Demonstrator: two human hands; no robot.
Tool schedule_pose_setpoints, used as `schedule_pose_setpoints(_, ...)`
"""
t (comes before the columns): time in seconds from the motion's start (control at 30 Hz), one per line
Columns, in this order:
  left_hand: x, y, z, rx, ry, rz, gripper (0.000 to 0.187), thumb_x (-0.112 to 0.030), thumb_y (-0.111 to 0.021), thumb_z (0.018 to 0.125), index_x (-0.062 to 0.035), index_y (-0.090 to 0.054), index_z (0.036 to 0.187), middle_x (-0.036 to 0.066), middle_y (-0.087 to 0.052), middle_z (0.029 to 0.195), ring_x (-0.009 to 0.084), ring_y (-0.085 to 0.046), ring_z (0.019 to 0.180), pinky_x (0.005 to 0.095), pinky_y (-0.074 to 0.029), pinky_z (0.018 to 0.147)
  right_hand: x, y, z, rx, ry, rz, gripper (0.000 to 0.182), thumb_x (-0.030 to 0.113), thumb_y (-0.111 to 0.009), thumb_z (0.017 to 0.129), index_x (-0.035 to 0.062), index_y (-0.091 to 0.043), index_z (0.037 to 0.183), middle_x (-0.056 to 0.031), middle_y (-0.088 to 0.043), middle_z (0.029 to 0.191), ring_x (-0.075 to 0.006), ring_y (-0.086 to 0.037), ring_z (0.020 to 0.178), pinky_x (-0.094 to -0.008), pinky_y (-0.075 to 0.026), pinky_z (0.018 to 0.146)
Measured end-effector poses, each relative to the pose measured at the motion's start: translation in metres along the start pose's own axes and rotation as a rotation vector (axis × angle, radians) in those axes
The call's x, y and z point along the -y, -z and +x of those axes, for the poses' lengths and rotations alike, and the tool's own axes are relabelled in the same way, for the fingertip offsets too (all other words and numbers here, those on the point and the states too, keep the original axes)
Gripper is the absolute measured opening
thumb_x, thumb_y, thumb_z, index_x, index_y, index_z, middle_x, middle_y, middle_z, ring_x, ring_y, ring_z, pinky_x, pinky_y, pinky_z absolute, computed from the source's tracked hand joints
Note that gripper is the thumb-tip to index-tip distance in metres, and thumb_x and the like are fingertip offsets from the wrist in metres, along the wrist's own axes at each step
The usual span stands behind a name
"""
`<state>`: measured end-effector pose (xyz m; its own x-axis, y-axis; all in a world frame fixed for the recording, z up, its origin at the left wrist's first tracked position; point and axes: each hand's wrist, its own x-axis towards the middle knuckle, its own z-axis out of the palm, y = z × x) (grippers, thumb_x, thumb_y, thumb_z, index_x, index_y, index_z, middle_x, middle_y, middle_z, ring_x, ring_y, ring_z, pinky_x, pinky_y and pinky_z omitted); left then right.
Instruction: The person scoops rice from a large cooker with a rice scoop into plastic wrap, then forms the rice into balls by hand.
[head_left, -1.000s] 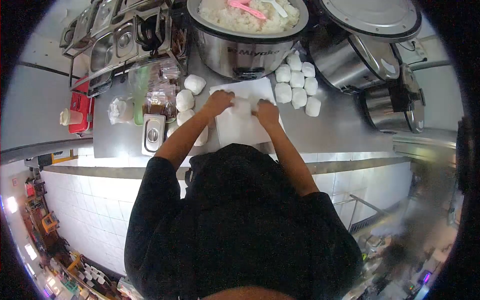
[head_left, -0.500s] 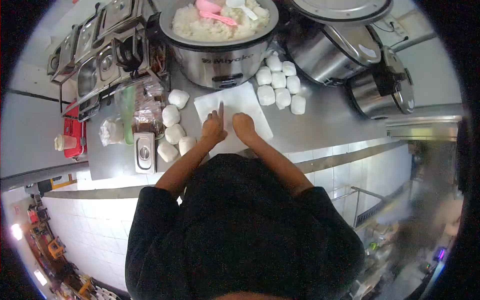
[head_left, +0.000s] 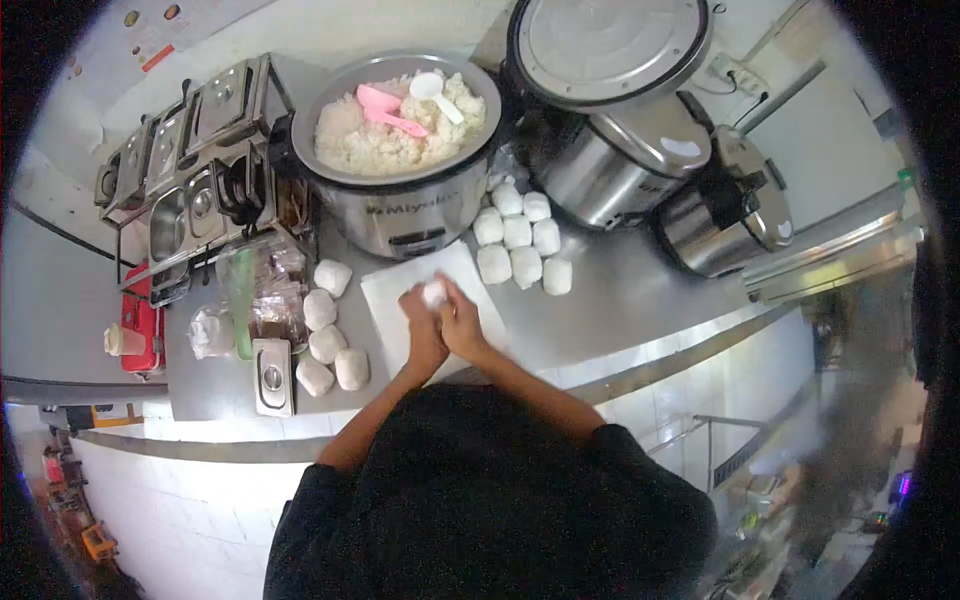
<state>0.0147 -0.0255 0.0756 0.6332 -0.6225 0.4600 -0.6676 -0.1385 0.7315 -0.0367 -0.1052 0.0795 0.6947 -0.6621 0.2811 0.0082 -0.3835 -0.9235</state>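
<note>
Both hands meet over the white paper sheets (head_left: 385,300) on the steel counter. Between the fingers of my left hand (head_left: 422,328) and my right hand (head_left: 461,322) is a small white bundle (head_left: 434,293); motion blurs its outline. Wrapped white packets (head_left: 320,309) lie to the left of the paper, and several more (head_left: 517,231) are grouped to its right. Just behind the paper stands an open cooker full of rice (head_left: 365,140), with a pink scoop (head_left: 380,99) and a white spoon (head_left: 427,86) resting on the rice.
Steel food containers (head_left: 202,205) stand at the back left. Clear plastic packs (head_left: 280,290) and a lidded steel tin (head_left: 273,376) are on the left. A lidded cooker (head_left: 590,170) and another cooker (head_left: 708,235) are at the right. The counter's front edge runs near my body.
The camera view has shifted, so the counter appears lower. My hands, apart over the paper before, have come together, and a small white bundle now shows between them.
</note>
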Motion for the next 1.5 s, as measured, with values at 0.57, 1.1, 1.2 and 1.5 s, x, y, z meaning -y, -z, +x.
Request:
schedule_pose_setpoints(0.57, -0.108, 0.062, 0.108, 0.529, -0.187, -0.123, 0.039, -0.007, -0.063, 0.080, -0.0117, -0.060, 0.119, 0.010, -0.063, 0.114, 0.0309, -0.064, 0.094, 0.0375, -0.051, 0.085, -0.122, 0.190, 0.108, -0.809, -0.477, -0.469, 0.067, 0.053, -0.073, 0.076, -0.0022, -0.059, 0.111, -0.0182, -0.065, 0.098, -0.0280, -0.061, 0.088, -0.0372, -0.048, 0.081)
schedule_pose_setpoints(1.1, 0.035, 0.179, 0.018, 0.072, 0.423, -0.107, 0.026, -0.007, -0.066, 0.084, -0.0065, -0.065, 0.111, 0.007, -0.069, 0.088, 0.0163, -0.066, 0.079, 0.0289, -0.051, 0.071, 0.142, 0.094, 0.191, -0.233, 0.481, -0.370, 0.016, 0.012, -0.064, 0.088, 0.0000, -0.061, 0.097, -0.0099, -0.063, 0.080, -0.0201, -0.061, 0.071, -0.0301, -0.048, 0.066)
schedule_pose_setpoints(1.2, 0.049, 0.185, 0.041, 0.026, 0.383, -0.130, 0.026, -0.008, -0.065, 0.086, -0.0056, -0.064, 0.111, 0.008, -0.069, 0.087, 0.0162, -0.066, 0.078, 0.0284, -0.051, 0.072, 0.157, 0.033, 0.273, 0.199, 0.529, -0.554, 0.019, 0.017, -0.060, 0.088, 0.0008, -0.064, 0.097, -0.0149, -0.067, 0.082, -0.0291, -0.065, 0.076, -0.0386, -0.050, 0.067)
schedule_pose_setpoints(1.5, 0.077, 0.204, 0.063, 0.014, 0.252, -0.349, 0.024, -0.008, -0.064, 0.086, -0.0068, -0.065, 0.110, 0.006, -0.069, 0.089, 0.0155, -0.066, 0.083, 0.0279, -0.050, 0.075, 0.135, -0.052, 0.360, 0.537, 0.243, -1.440, 0.032, 0.027, -0.068, 0.074, -0.0006, -0.069, 0.090, -0.0199, -0.069, 0.091, -0.0361, -0.066, 0.092, -0.0430, -0.052, 0.080)
